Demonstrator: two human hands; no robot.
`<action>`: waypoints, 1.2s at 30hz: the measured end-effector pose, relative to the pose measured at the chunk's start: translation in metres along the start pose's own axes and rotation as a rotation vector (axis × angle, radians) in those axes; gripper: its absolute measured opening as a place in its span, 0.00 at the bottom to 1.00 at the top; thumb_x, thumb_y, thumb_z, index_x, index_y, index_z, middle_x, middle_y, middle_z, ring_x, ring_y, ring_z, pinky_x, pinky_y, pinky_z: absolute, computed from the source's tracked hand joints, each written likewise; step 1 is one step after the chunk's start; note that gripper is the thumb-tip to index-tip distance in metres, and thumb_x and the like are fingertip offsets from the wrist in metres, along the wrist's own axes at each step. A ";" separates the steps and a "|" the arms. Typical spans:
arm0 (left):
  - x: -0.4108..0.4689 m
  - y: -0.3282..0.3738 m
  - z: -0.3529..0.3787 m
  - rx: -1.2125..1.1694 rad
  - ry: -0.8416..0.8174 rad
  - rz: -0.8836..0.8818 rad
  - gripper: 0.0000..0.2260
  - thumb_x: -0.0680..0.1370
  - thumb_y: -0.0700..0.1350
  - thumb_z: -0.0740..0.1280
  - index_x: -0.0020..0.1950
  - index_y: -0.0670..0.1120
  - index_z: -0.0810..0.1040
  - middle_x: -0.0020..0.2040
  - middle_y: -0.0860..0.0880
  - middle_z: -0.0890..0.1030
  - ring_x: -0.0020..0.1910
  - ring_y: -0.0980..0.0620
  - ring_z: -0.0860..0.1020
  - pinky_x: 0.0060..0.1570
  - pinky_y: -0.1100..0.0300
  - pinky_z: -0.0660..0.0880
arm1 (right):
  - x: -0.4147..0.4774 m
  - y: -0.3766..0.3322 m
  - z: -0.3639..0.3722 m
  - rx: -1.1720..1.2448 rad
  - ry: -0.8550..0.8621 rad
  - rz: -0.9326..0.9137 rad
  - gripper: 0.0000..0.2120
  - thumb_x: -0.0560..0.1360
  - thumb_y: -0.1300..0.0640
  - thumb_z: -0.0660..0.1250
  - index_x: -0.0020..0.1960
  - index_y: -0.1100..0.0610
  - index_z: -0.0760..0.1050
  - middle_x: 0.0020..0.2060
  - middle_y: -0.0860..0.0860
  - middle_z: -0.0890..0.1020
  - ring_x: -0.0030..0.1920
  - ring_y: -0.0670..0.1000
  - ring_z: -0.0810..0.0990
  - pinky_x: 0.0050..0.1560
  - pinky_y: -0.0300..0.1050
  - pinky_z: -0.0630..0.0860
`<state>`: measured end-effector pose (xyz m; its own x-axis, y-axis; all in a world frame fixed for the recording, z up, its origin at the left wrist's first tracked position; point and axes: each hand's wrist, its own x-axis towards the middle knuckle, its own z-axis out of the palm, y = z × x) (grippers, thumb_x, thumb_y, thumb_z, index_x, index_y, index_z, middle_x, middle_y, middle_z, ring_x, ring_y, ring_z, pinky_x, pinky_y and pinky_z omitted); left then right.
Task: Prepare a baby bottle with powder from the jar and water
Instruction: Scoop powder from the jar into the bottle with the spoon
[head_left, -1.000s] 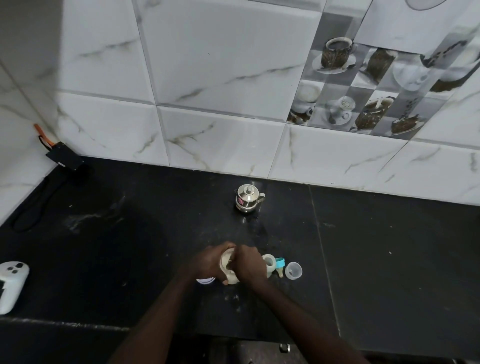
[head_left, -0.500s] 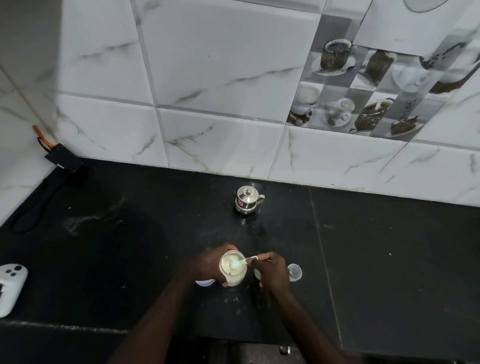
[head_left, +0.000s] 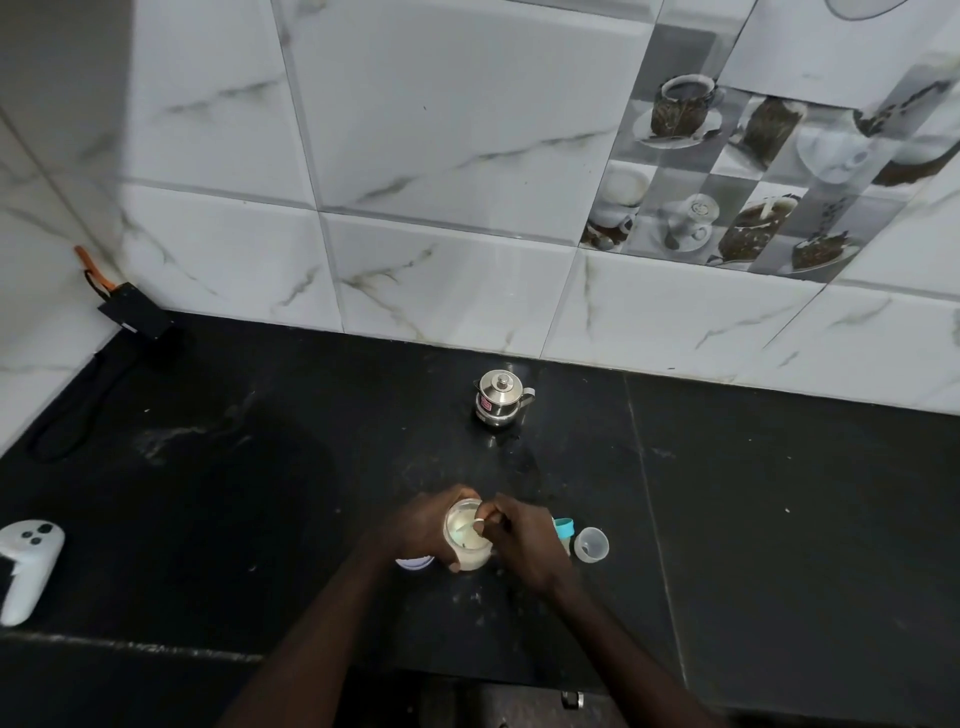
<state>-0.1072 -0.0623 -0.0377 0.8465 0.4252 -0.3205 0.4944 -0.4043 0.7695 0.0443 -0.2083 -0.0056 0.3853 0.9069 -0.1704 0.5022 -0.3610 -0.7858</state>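
The jar (head_left: 466, 540) stood upright on the black stone table (head_left: 779, 519), near its front edge; it was a small, round, translucent container with pale powder inside and an open mouth. The left hand (head_left: 423, 527) wrapped the jar's left side, its grip closed around the wall, with the thumb tip visible at the jar's lower front. The right hand (head_left: 524, 543) was bent over the jar's right rim, its fingers pinched narrowly on a thin white scoop (head_left: 477, 524) whose bowl dipped into the mouth. Both forearms entered from the bottom edge of the frame.

Just right of the right hand lay a teal bottle ring (head_left: 563, 530), partly hidden by the hand, and beside it a clear domed plastic cap (head_left: 591, 544). A pale round lid (head_left: 414, 564) showed only as a sliver beneath the left wrist. Farther back stood a lidded, polished steel pot (head_left: 500, 399) with a spout and a red label. A white controller (head_left: 26, 571) lay at the left edge, partly cut off. The bottle body could not be made out.
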 end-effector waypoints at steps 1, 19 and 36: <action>0.000 0.001 -0.001 -0.007 0.001 0.005 0.35 0.57 0.47 0.83 0.62 0.60 0.75 0.55 0.61 0.83 0.55 0.63 0.81 0.56 0.57 0.79 | 0.001 0.000 -0.001 0.016 -0.007 0.016 0.04 0.77 0.58 0.71 0.45 0.51 0.81 0.38 0.47 0.85 0.37 0.45 0.85 0.39 0.39 0.78; 0.002 -0.008 0.022 0.194 -0.081 -0.166 0.36 0.68 0.44 0.82 0.74 0.48 0.71 0.67 0.51 0.78 0.68 0.50 0.78 0.68 0.57 0.73 | 0.025 -0.028 0.021 -0.642 -0.170 0.037 0.10 0.79 0.62 0.65 0.58 0.61 0.81 0.53 0.59 0.85 0.54 0.60 0.84 0.55 0.53 0.81; 0.000 -0.007 0.000 -0.020 -0.052 -0.084 0.35 0.56 0.44 0.82 0.60 0.62 0.77 0.54 0.59 0.85 0.54 0.61 0.84 0.54 0.54 0.83 | 0.011 -0.005 0.016 -0.419 0.070 0.121 0.17 0.72 0.59 0.66 0.28 0.53 0.65 0.27 0.50 0.72 0.31 0.51 0.72 0.35 0.51 0.74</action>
<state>-0.1105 -0.0598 -0.0435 0.8115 0.4138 -0.4126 0.5607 -0.3528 0.7491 0.0331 -0.1933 -0.0129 0.5052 0.8408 -0.1945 0.7149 -0.5340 -0.4514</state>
